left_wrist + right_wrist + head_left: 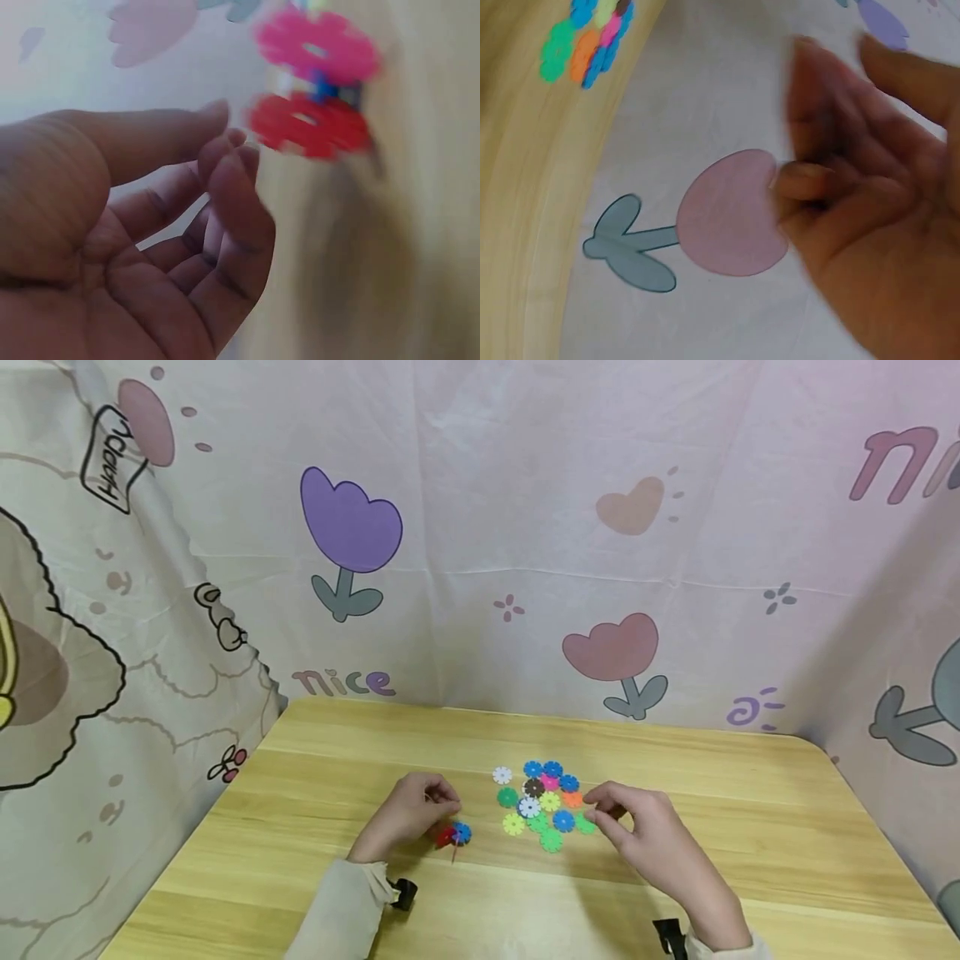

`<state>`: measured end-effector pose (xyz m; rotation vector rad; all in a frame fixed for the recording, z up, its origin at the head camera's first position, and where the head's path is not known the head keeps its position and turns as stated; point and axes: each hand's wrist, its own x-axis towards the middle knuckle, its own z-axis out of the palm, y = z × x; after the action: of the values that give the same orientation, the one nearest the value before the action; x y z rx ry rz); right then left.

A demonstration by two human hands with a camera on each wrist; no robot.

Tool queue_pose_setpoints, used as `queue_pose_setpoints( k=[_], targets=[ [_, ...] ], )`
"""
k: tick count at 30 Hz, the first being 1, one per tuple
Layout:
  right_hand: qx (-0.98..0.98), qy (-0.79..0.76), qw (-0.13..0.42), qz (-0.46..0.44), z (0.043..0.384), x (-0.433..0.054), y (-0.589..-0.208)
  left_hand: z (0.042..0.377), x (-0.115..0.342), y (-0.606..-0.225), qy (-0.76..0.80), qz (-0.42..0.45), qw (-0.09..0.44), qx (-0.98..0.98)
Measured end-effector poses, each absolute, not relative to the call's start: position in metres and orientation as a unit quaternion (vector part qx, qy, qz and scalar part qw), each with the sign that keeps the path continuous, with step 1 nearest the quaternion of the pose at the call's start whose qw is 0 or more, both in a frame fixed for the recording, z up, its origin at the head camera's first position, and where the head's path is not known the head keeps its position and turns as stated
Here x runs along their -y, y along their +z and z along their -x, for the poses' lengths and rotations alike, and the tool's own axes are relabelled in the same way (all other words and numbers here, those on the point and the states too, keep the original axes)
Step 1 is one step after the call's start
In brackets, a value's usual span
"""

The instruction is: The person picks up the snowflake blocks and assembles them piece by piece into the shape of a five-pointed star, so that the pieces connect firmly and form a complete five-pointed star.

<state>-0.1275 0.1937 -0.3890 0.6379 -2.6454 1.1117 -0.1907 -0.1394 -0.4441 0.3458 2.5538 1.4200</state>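
Note:
My left hand (pixel 420 806) hovers at the left of the table, its fingers loosely bent and nothing visible between them. Just beyond its fingertips stands a small joined piece of notched plastic discs; it has a red disc (pixel 307 124), a pink disc (pixel 319 45) and a blue disc (pixel 462 832). Whether the fingertips touch the red disc is hard to tell. Over at the right, my right hand (pixel 637 827) holds nothing, thumb and forefinger apart. It hovers beside an orange disc (pixel 572 799) and a green disc (pixel 585 823) at the edge of a loose pile.
Several notched discs lie between the hands, among them a white disc (pixel 502 775), a brown disc (pixel 533 787) and a yellow disc (pixel 513 824). They rest on a wooden table (pixel 360 735). A printed cloth (pixel 480 510) hangs behind the table and along its sides.

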Motion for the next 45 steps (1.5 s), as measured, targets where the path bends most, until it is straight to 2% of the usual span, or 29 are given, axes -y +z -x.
queue_pose_setpoints(
  k=[3, 6, 13, 19, 31, 40, 45],
  targets=[
    [0.925, 0.339, 0.012, -0.172, 0.132, -0.196, -0.398, 0.186, 0.135, -0.432, 0.478, -0.136, 0.067, -0.865],
    [0.941, 0.310, -0.039, -0.127, 0.138, -0.197, -0.409, 0.179, 0.126, -0.418, 0.495, -0.152, 0.051, -0.854],
    [0.961, 0.244, -0.074, -0.106, 0.162, -0.191, -0.422, 0.163, 0.111, -0.393, 0.551, -0.184, 0.015, -0.814],
    [0.971, 0.192, -0.094, -0.108, 0.172, -0.190, -0.431, 0.156, 0.103, -0.386, 0.564, -0.215, 0.007, -0.797],
    [0.962, 0.227, -0.088, -0.126, 0.161, -0.179, -0.434, 0.153, 0.101, -0.386, 0.559, -0.217, 0.022, -0.800],
    [0.894, 0.371, 0.021, -0.249, 0.137, -0.165, -0.394, 0.152, 0.094, -0.390, 0.548, -0.248, 0.052, -0.797],
    [0.850, 0.432, 0.071, -0.292, 0.129, -0.152, -0.386, 0.149, 0.086, -0.393, 0.578, -0.287, 0.075, -0.760]
  ],
)
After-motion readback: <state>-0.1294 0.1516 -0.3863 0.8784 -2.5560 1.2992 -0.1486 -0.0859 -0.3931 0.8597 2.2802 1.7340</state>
